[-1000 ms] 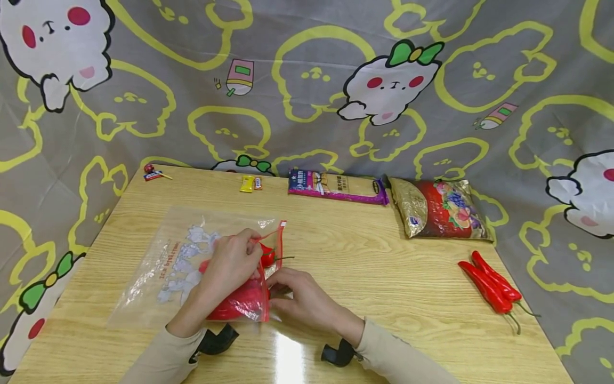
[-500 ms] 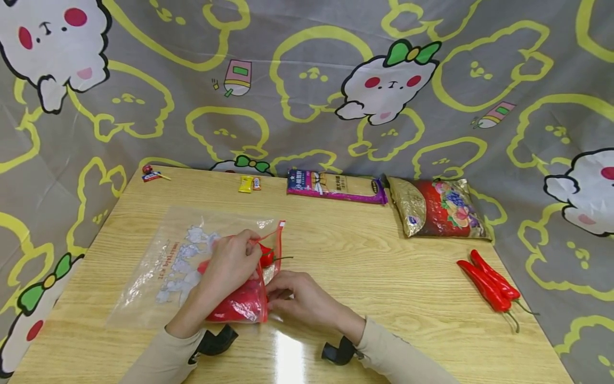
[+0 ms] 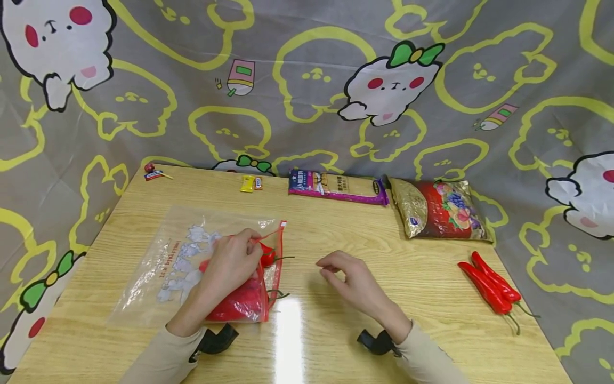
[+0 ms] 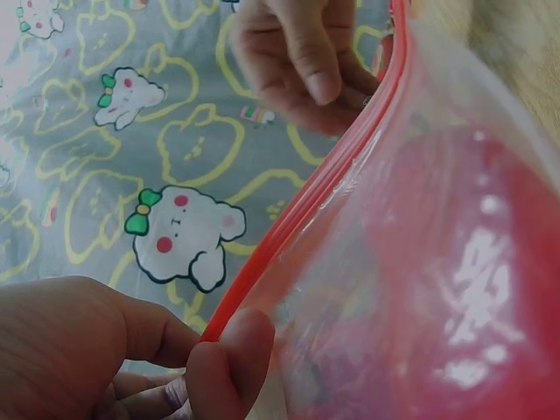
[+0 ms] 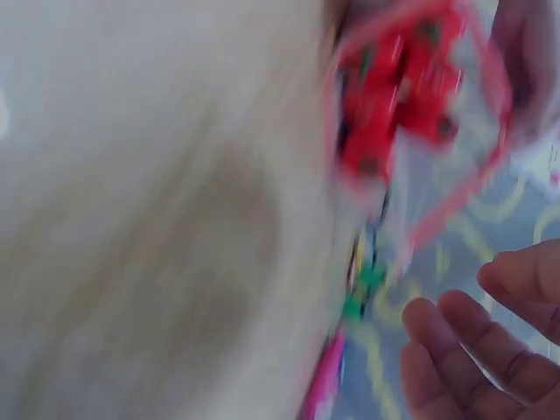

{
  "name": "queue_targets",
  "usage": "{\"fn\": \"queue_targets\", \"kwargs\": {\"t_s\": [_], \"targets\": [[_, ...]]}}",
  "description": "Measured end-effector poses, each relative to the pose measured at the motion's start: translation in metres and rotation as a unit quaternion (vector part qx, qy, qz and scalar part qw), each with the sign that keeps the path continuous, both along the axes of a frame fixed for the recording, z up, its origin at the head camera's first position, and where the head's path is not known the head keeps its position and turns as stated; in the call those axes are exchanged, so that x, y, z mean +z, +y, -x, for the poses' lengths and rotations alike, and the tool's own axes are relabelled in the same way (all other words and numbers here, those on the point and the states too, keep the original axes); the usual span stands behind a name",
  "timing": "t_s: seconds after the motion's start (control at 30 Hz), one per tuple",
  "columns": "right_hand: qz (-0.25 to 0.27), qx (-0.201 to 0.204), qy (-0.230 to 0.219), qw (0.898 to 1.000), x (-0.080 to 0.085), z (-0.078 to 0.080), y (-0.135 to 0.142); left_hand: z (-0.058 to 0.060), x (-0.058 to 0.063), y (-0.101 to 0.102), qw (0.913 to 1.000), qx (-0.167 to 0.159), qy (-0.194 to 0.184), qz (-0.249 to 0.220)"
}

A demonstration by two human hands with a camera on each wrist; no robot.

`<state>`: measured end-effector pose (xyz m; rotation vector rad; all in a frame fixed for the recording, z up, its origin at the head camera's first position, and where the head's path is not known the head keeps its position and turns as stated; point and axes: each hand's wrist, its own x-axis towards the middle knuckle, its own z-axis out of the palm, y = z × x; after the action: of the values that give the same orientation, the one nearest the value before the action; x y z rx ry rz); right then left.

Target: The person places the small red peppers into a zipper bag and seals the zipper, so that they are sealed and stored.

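Observation:
A clear zip bag (image 3: 144, 282) with a red zip edge and a printed picture lies on the table's left side, with red chili peppers (image 3: 267, 258) in it. Green stems poke out at its open mouth. My left hand (image 3: 232, 261) pinches the zip edge (image 4: 262, 258) between thumb and fingers, holding the mouth apart. To the right of the bag, my right hand (image 3: 355, 282) is in the air, fingers loosely bent around nothing. Blurred in the right wrist view, the peppers (image 5: 398, 96) show through the mouth. Two more red chili peppers (image 3: 491, 285) lie at the table's right edge.
Along the back of the wooden table (image 3: 384, 256) lie a lollipop (image 3: 150, 169), small wrapped candies (image 3: 247, 183), a purple-edged noodle packet (image 3: 338, 186) and a gold and red bag (image 3: 441, 209). A patterned grey cloth (image 3: 307, 80) hangs behind.
My right hand has let go at the bag's mouth and moved right, away from it. A green stem shows where it was. The left hand has stayed on the zip edge.

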<state>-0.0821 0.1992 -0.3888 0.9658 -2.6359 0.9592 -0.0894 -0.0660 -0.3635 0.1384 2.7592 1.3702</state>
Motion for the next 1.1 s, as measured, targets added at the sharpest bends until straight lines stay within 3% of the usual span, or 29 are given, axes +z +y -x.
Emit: {"fn": "queue_targets", "kwargs": {"t_s": [0.07,0.17,0.3,0.4,0.53,0.63,0.73,0.9,1.1], "targets": [[-0.031,-0.045,0.062,0.997,0.001,0.004,0.023,0.000,0.000,0.000,1.0000,0.000,-0.001,0.000],[-0.077,-0.118,0.137,0.981,0.002,0.009,0.063,0.000,0.001,0.000,1.0000,-0.001,-0.001,0.001],[-0.127,-0.209,0.172,0.954,0.002,0.012,0.122,0.002,0.001,0.000,1.0000,-0.004,-0.003,-0.001],[-0.172,-0.277,0.152,0.933,0.003,0.009,0.164,0.002,0.001,0.000,1.0000,-0.004,-0.003,-0.001],[-0.233,-0.367,0.089,0.896,0.004,0.000,0.210,0.001,0.000,0.000,1.0000,-0.002,-0.002,0.001],[-0.254,-0.414,0.053,0.872,0.003,-0.007,0.235,0.000,0.000,0.000,1.0000,-0.001,-0.002,0.002],[-0.270,-0.443,0.014,0.855,0.002,-0.013,0.251,0.000,0.000,0.000,1.0000,-0.002,-0.002,0.003],[-0.299,-0.461,-0.063,0.833,0.001,-0.018,0.261,0.000,0.000,0.000,1.0000,-0.003,0.000,0.005],[-0.290,-0.467,-0.089,0.830,-0.002,-0.019,0.263,0.000,-0.001,0.001,1.0000,-0.007,-0.004,0.002]]}}
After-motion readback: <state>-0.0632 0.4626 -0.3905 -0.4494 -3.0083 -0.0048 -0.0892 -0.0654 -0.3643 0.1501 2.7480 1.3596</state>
